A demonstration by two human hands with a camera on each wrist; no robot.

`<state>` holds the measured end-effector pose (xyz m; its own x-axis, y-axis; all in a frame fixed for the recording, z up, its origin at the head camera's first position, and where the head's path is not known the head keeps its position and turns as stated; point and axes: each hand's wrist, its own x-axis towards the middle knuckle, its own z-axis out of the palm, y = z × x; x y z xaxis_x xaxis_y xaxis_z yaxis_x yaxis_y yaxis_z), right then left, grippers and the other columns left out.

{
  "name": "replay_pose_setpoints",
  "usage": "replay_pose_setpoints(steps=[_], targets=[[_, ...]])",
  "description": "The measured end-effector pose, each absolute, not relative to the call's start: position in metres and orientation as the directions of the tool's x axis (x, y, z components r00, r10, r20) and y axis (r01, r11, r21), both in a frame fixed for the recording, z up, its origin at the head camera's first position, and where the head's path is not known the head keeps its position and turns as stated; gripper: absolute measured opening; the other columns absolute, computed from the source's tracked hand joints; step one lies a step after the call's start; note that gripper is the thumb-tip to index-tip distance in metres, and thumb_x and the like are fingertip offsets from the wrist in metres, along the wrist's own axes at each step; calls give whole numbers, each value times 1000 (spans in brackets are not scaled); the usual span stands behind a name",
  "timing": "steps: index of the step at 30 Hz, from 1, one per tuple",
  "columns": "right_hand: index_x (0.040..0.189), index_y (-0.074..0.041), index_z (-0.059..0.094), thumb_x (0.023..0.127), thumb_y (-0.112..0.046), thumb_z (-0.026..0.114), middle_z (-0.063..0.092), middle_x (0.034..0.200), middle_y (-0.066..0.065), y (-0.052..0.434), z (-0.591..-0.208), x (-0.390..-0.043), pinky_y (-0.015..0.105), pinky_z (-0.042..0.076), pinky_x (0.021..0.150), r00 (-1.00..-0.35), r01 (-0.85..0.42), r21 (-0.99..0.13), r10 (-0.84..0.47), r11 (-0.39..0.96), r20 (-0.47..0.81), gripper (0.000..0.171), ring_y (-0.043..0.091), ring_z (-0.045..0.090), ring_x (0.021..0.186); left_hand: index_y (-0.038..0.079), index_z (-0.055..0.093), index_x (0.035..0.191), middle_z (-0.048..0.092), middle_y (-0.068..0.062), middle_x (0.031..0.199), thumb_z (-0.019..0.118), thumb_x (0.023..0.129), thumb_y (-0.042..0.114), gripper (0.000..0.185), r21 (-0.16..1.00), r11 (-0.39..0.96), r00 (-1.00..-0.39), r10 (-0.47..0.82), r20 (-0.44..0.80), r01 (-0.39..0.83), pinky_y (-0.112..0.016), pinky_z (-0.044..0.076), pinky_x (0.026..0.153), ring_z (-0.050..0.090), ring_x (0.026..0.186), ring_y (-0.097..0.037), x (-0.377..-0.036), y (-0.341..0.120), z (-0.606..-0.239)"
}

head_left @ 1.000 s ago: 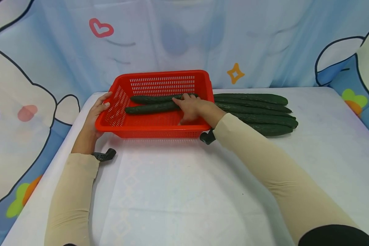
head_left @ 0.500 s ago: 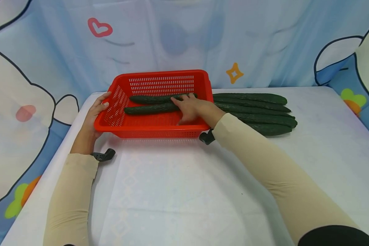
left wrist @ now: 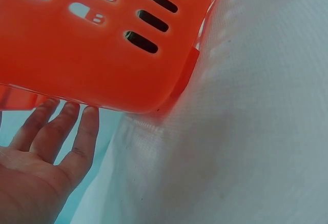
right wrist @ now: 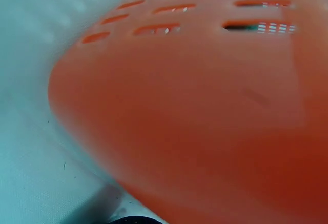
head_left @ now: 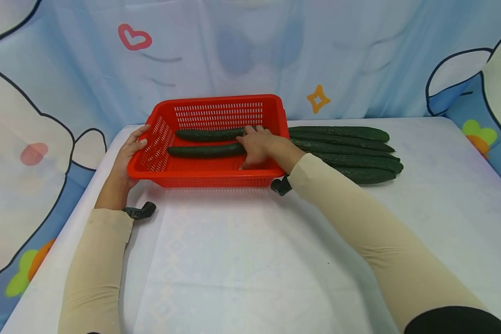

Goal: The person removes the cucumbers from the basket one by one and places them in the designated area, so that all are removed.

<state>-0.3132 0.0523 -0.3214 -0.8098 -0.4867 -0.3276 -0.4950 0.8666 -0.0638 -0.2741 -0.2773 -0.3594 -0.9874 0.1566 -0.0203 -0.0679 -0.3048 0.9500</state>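
Note:
In the head view, a red slotted plastic basket (head_left: pixel 192 180) stands at the table's back, with two dark green cucumbers lying lengthwise inside. My left hand (head_left: pixel 125 160) holds the basket's left end at the rim; the left wrist view shows several fingertips (left wrist: pixel 89 112) against the rim's edge. My right hand (head_left: pixel 256 146) reaches over the front right corner into the basket. Its fingers bend over the near cucumber (head_left: pixel 204 151), with the thumb on the near side. The far cucumber (head_left: pixel 204 135) passes behind those fingers. The right wrist view holds only the basket's outer wall (right wrist: pixel 179 96).
Several more cucumbers (head_left: pixel 346 147) lie side by side on the white table (head_left: pixel 250 260), directly right of the basket and partly behind the right forearm. A printed blue curtain (head_left: pixel 350 60) hangs close behind the basket.
The right index finger has drawn back toward the other fingers over the near cucumber. The left hand and the basket hold their places, apart from a slight view shift.

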Motion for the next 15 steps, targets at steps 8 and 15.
replay_pose_setpoints(steps=[8,15], targets=[[134,-16,42,75,-48,66,36,135,11,53,-322,-312,46,30,105,-812,-517,-59,-511,854,-281,71,30,28,121,27,34,141,26,-5,147,49,94,18,51,948,-312,-986,167,-5,-58,-33,52,86,30,132,-27,-272,-276,-359],[126,-17,35,75,-43,69,49,126,5,54,-323,-311,42,31,104,-798,-507,-132,-521,852,-302,66,24,39,117,26,33,142,26,-6,147,48,95,18,50,954,-296,-985,170,9,-42,-32,53,85,31,131,-26,-271,-276,-359]])
